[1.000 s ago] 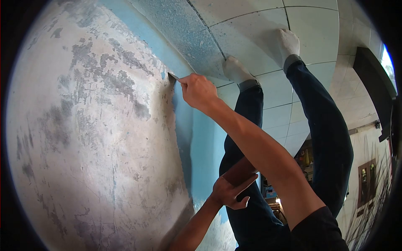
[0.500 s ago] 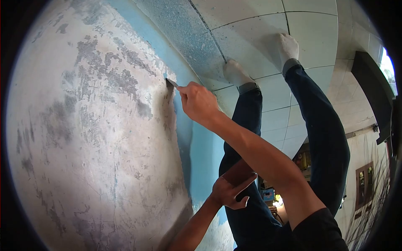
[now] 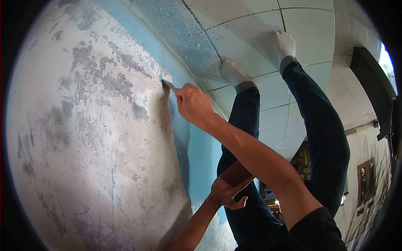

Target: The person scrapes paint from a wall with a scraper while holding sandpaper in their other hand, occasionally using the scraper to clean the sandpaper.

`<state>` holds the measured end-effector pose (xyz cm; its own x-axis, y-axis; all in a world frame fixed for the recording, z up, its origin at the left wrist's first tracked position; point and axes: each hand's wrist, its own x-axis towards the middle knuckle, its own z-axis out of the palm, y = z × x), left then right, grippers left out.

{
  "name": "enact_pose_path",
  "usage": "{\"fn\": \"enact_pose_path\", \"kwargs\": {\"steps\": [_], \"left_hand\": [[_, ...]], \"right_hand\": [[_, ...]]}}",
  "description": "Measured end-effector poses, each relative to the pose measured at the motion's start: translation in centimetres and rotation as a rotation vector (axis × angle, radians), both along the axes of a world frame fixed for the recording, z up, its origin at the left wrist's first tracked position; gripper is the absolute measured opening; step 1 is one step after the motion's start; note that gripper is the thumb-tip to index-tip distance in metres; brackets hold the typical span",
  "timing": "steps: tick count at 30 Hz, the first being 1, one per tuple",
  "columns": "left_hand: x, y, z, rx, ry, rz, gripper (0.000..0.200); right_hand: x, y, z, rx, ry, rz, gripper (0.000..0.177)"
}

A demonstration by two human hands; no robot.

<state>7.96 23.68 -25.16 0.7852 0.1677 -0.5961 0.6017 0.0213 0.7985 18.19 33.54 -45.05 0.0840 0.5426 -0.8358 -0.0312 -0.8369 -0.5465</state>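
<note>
My right hand (image 3: 194, 102) is closed around a scraper (image 3: 167, 83). Its metal blade rests against the wall (image 3: 113, 138), at the border between the bare, patchy plaster and a strip of blue paint (image 3: 182, 140). The scraper's handle is mostly hidden inside my fist. Below my right forearm, my left hand (image 3: 228, 193) shows its thumb and a finger spread apart, with no tool visible in it. It is near my leg and the blue part of the wall; part of it lies in shadow behind the forearm.
Pale floor tiles (image 3: 247, 35) run along the wall's foot, speckled with blue flakes (image 3: 188, 46) near the edge. My feet (image 3: 235, 73) and jeans (image 3: 320, 125) are on the right. A dark curved object (image 3: 370, 85) and a small window (image 3: 365, 180) are farther off.
The view has shifted slightly. My right hand with the scraper stays at nearly the same spot on the wall, and the blade looks brighter and slightly turned. My left hand has barely moved.
</note>
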Motion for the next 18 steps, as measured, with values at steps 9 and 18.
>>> {"fn": "enact_pose_path", "kwargs": {"steps": [9, 18], "left_hand": [[0.0, -0.1, 0.3, -0.015, 0.007, 0.005, 0.056], [-0.2, -0.5, 0.4, 0.028, 0.002, 0.003, 0.055]], "right_hand": [[-0.1, -0.4, 1.1, -0.024, -0.004, -0.042, 0.032], [-0.8, -0.9, 1.5, -0.040, -0.011, -0.112, 0.028]]}}
